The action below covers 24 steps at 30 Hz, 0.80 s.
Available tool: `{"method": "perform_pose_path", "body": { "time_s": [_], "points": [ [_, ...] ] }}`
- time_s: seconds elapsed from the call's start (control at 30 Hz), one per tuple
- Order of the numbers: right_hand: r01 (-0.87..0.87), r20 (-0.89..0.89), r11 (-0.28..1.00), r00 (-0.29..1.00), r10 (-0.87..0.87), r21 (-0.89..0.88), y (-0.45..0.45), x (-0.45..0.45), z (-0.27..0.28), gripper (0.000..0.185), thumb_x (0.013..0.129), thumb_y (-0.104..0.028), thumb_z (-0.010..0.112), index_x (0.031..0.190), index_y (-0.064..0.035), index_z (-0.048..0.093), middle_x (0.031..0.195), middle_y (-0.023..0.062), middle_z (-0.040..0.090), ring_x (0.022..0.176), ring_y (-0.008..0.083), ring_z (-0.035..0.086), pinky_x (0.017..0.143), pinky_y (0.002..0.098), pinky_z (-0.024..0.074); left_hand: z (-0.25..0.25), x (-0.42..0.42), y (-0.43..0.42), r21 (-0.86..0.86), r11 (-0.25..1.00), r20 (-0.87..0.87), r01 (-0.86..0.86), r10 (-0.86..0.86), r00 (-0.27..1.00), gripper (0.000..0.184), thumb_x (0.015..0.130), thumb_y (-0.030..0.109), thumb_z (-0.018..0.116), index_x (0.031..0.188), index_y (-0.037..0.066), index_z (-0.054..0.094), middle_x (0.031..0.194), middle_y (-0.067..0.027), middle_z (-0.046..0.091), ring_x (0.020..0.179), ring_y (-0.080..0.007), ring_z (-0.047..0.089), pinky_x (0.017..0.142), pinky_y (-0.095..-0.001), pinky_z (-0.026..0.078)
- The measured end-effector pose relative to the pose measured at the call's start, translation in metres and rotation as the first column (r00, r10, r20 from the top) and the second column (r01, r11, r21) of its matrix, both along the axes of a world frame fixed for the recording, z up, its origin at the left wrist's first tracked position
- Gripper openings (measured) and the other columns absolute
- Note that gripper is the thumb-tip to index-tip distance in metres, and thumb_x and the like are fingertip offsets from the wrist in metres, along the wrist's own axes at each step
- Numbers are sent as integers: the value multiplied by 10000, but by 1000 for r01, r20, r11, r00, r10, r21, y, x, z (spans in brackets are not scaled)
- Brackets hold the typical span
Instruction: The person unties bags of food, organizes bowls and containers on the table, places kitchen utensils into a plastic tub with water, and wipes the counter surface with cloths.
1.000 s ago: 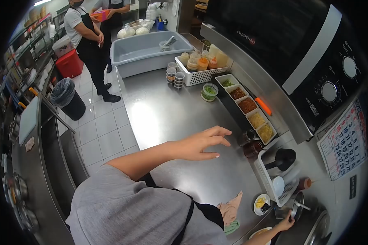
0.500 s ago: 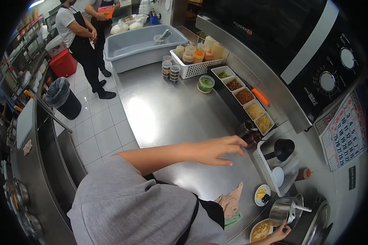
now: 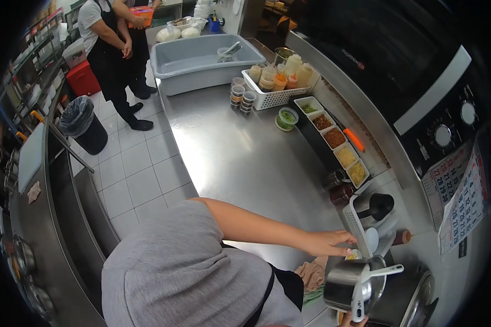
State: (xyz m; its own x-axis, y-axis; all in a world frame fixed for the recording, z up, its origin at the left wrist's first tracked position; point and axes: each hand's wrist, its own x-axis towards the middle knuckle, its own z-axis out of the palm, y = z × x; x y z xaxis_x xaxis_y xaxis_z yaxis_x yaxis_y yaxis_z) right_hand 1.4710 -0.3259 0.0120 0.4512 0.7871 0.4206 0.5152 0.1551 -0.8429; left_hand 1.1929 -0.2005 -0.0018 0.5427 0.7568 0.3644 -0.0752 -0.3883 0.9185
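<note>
My left hand (image 3: 326, 243) reaches out with its fingers apart and holds nothing. It hovers beside a small white dish (image 3: 354, 254), which it partly covers. At the lower right, my right hand (image 3: 354, 321) is closed on the white handle of a metal saucepan (image 3: 341, 283); only part of the hand shows at the frame's edge. A second white handle (image 3: 387, 271) sticks out across the pan; what it belongs to is unclear. Under the pan, a bowl is mostly hidden. A pinkish cloth (image 3: 311, 274) lies on the counter between my body and the pan.
A white basket (image 3: 357, 226) holds a black ladle-like tool. White tubs of toppings (image 3: 334, 138) line the wall below a microwave (image 3: 387, 65). Sauce bottles (image 3: 278, 82) and a grey bin (image 3: 202, 82) stand farther back. Two people stand at the far left, one by the bin.
My left hand has moved right and down, to the small dish. My right hand has lifted and tilted the saucepan toward me, now covering most of the bowl. The view has shifted slightly.
</note>
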Motion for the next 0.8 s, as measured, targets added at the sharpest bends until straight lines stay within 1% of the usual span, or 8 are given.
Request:
{"method": "perform_pose_path", "body": {
  "time_s": [0.17, 0.23, 0.27, 0.37, 0.43, 0.5, 0.57, 0.8],
  "points": [
    [-162, 393, 961, 887, 240, -222, -1, -76, 13, 186, 756, -21, 616, 930, 14, 557, 849, 94, 571, 778, 185, 519, 704, 315, 433, -4, -31, -13, -271, 963, 5, 6, -5, 1000, 688, 919, 513, 355, 1377, 15, 227, 1311, -204, 332, 1230, -311, 365, 981, -381, 363],
    [-442, -3, 897, 897, 442, 17, 18, -100, -20, 130, 798, -69, 613, 900, 8, 588, 769, 82, 588, 717, 191, 534, 656, 315, 446, -4, -61, -20, -373, 928, 66, -3, 30, 997, 724, 909, 545, 344, 1393, 26, 199, 1344, -209, 300, 1245, -314, 351, 972, -381, 380],
    [-478, -65, 878, 878, 475, -29, 32, -119, -24, 259, 696, -8, 647, 810, -75, 424, 740, -23, 411, 676, 77, 419, 596, 191, 361, -7, -82, -21, -380, 918, 71, -117, 155, 985, 743, 899, 567, 337, 1399, 39, 187, 1367, -207, 269, 1257, -319, 334, 951, -373, 402],
    [-601, -122, 799, 794, 596, -5, 47, -201, -17, 230, 661, 26, 584, 787, -96, 435, 728, -39, 358, 649, 60, 335, 598, 174, 264, -15, -151, -24, -312, 893, 43, -324, 354, 934, 740, 893, 579, 331, 1411, 74, 174, 1402, -205, 221, 1275, -335, 308, 929, -372, 429],
    [-611, -55, 791, 791, 610, -20, 65, -245, -20, 232, 681, -78, 651, 780, -94, 442, 707, -44, 346, 635, 56, 322, 587, 180, 256, 12, -211, -45, -534, 792, 116, -296, 416, 902, 740, 897, 571, 329, 1409, 59, 175, 1403, -208, 233, 1293, -323, 283, 1007, -379, 344],
    [-666, -38, 746, 745, 666, -8, 81, -295, -21, 260, 688, -163, 679, 771, -90, 445, 694, -47, 343, 633, 52, 320, 583, 177, 247, 1, -259, -39, -497, 790, 112, -361, 470, 875, 748, 906, 564, 312, 1402, 22, 170, 1396, -221, 244, 1299, -320, 272, 1035, -377, 299],
    [-693, 3, 721, 721, 693, 2, 95, -352, -16, 272, 696, -207, 679, 762, -89, 443, 690, -48, 348, 633, 49, 319, 578, 176, 239, -8, -314, -32, -224, 813, 64, -537, 562, 825, 763, 911, 562, 291, 1392, -15, 158, 1401, -231, 229, 1296, -326, 278, 1012, -367, 331],
    [-812, 55, 580, 583, 810, 72, 156, -544, 22, 200, 710, -137, 603, 763, -88, 417, 772, -41, 379, 629, 29, 305, 575, 159, 231, 48, -499, -19, -142, 715, 191, -684, 698, 690, 785, 914, 539, 331, 1331, -118, 223, 1363, -298, 275, 1306, -354, 242, 1081, -375, 180]
  ]
}}
